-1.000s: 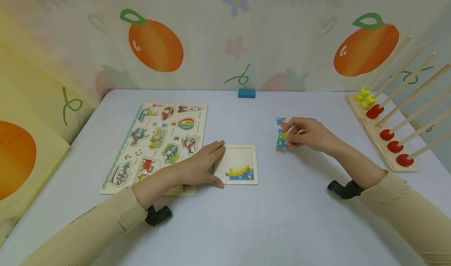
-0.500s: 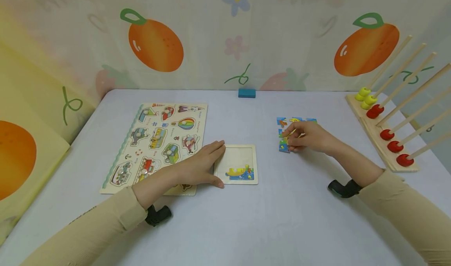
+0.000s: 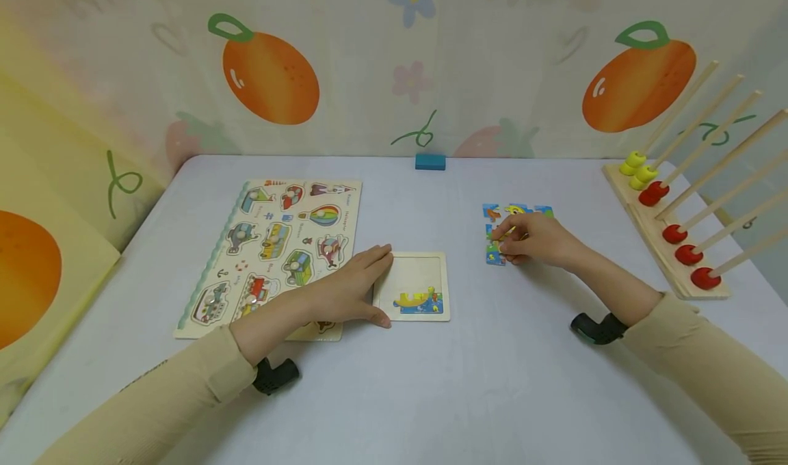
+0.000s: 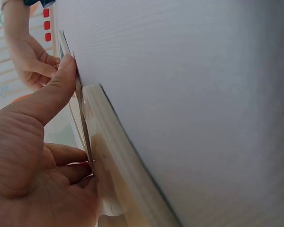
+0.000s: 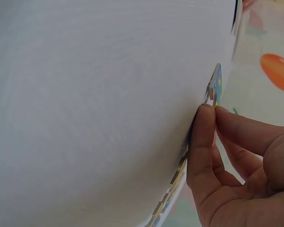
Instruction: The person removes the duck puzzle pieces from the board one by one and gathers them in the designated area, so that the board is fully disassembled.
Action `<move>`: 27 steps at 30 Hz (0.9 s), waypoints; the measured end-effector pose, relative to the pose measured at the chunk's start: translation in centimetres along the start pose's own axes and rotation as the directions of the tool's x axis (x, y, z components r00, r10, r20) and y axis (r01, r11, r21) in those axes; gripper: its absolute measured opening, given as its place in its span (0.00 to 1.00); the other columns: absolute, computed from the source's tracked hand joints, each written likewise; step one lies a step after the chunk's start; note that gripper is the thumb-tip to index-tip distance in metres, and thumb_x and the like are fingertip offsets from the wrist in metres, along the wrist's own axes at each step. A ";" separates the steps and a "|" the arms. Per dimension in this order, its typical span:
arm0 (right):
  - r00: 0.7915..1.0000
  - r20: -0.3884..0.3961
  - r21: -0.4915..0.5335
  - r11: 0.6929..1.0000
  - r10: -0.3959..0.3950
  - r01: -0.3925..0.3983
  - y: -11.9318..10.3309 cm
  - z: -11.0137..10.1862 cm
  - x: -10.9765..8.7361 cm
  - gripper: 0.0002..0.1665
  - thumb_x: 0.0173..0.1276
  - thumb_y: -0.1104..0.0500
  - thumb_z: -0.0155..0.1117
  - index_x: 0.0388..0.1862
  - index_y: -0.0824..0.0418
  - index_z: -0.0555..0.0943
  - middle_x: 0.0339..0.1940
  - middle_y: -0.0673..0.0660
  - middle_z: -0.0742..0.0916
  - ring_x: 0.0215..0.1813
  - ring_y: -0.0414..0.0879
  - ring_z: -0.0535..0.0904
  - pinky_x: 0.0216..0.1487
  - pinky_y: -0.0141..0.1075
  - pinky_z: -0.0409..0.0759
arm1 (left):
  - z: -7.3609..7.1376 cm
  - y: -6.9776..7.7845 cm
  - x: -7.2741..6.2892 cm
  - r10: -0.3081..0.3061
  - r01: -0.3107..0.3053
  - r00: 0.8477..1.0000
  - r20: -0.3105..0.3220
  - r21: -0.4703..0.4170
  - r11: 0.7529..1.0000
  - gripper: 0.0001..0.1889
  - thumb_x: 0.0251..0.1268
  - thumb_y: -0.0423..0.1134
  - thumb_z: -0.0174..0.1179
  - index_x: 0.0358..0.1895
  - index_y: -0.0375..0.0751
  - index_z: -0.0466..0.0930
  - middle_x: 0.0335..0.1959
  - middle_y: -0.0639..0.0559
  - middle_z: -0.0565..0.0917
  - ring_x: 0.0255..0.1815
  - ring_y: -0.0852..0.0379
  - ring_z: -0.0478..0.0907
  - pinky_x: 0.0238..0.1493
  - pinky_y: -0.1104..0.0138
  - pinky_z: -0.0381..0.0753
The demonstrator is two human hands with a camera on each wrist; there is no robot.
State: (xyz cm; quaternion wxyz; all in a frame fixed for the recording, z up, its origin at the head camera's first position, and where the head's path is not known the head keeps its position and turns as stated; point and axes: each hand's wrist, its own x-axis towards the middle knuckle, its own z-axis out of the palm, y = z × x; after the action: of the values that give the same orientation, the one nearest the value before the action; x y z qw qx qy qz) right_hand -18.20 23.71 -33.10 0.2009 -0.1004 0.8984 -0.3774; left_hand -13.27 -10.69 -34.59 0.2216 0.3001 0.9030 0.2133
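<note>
A small square wooden puzzle tray (image 3: 409, 272) lies mid-table with joined yellow and blue pieces (image 3: 423, 302) in its lower right corner. My left hand (image 3: 351, 288) rests along the tray's left edge, fingers extended and thumb near its lower left corner. To the right, my right hand (image 3: 535, 241) pinches a blue-and-green jigsaw piece (image 3: 495, 254) between thumb and fingertips, close over the table. More jigsaw pieces (image 3: 492, 213) lie just beyond the fingers, some partly hidden by them. In the right wrist view, the fingertips meet at a thin piece (image 5: 217, 82) edge.
A large peg puzzle board (image 3: 215, 272) with vehicle pictures lies left, under the left forearm. A wooden bead stand (image 3: 640, 236) with tall rods and red and yellow beads stands at the right. A blue block (image 3: 430, 162) sits at the back edge.
The right hand has shifted slightly toward me, and the blue-and-green piece at its fingertips has moved nearer, uncovering more of the pieces behind. The left hand and tray stay in place.
</note>
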 end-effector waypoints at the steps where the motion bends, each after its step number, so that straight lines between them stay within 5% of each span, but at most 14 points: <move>1: 1.000 -0.001 -0.001 1.000 0.003 -0.003 0.0 0.0 0.0 0.15 0.68 0.64 0.63 0.52 0.67 0.81 0.33 0.58 0.85 0.33 0.42 0.84 0.37 0.30 0.86 | 0.0 0.0 0.0 0.000 0.000 1.000 0.000 -0.001 1.000 0.58 0.54 0.53 0.72 0.78 0.31 0.45 0.83 0.40 0.42 0.84 0.40 0.37 0.83 0.47 0.47; 27: 0.999 -0.048 -0.071 0.997 0.005 -0.008 0.1 0.0 0.1 0.13 0.68 0.62 0.63 0.50 0.64 0.83 0.36 0.60 0.87 0.33 0.43 0.84 0.38 0.31 0.86 | 0.0 -0.2 0.1 0.003 -0.003 1.000 0.000 0.005 1.000 0.58 0.54 0.54 0.72 0.78 0.31 0.45 0.83 0.40 0.42 0.84 0.40 0.38 0.83 0.48 0.47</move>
State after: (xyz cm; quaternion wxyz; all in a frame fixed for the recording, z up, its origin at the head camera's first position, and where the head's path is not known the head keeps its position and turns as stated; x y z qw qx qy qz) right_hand -18.29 23.76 -33.15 0.1770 -0.0955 0.9161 -0.3468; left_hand -13.38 -10.73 -34.73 0.2205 0.3020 0.9031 0.2111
